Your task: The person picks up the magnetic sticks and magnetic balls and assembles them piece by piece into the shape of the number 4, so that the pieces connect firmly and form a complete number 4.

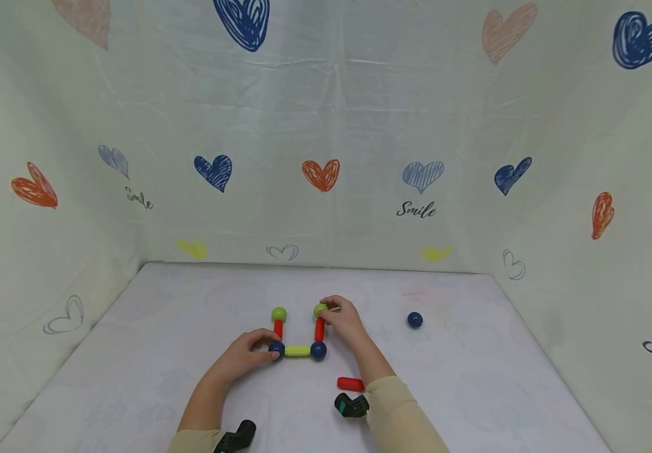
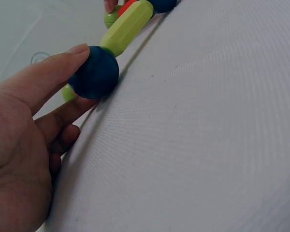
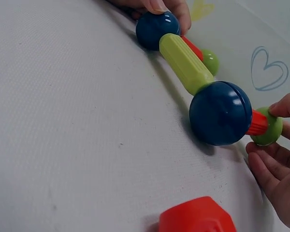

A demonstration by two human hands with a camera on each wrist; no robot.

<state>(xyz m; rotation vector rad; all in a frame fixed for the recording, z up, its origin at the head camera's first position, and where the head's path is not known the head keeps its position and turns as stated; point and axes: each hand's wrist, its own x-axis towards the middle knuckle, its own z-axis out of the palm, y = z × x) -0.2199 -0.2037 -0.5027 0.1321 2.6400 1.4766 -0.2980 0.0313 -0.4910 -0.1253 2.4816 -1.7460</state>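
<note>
A U-shaped build of balls and rods lies on the white table. Its yellow-green rod (image 1: 297,351) joins a left blue ball (image 2: 97,72) and a right blue ball (image 3: 220,113). From each blue ball a red rod runs away from me, the left red rod (image 1: 278,329) and the right red rod (image 1: 319,329). These end in a left green ball (image 1: 278,314) and a right green ball (image 3: 267,126). My left hand (image 1: 246,350) pinches the left blue ball between thumb and fingers. My right hand (image 1: 345,319) pinches the right green ball.
A loose red rod (image 1: 351,384) lies near my right forearm. Farther right sits a single blue ball (image 1: 415,320). Both wrists carry black devices, one being the right wrist device (image 1: 351,406). A white curtain (image 1: 326,126) printed with hearts stands behind the table.
</note>
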